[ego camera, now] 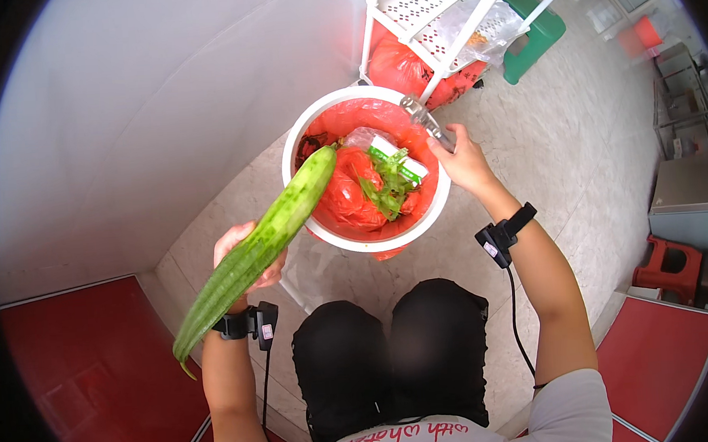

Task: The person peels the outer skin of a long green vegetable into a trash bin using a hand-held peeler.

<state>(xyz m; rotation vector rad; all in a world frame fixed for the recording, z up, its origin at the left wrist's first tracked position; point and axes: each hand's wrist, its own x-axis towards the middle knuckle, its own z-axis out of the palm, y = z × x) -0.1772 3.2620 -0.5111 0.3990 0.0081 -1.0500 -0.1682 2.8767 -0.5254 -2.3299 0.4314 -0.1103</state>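
Observation:
A long ridged luffa gourd (258,251) lies slantwise in my left hand (234,243), whose fingers close round it from beneath. Its upper end is paler, with patches of darker skin, and reaches over the rim of a white bin (292,158). My right hand (463,159) holds a peeler (426,122) at the bin's right rim, apart from the gourd. Inside the bin, a red plastic liner (353,108) surrounds green peelings or leaves (393,188), crumpled red plastic (352,184) and a white-and-green wrapper (411,169).
A white rack (414,4) stands behind the bin, with a filled red bag (396,63) under its shelf. Beyond it is a green stool (537,33). A grey wall (159,111) rises at left; a red stool (667,268) stands at right.

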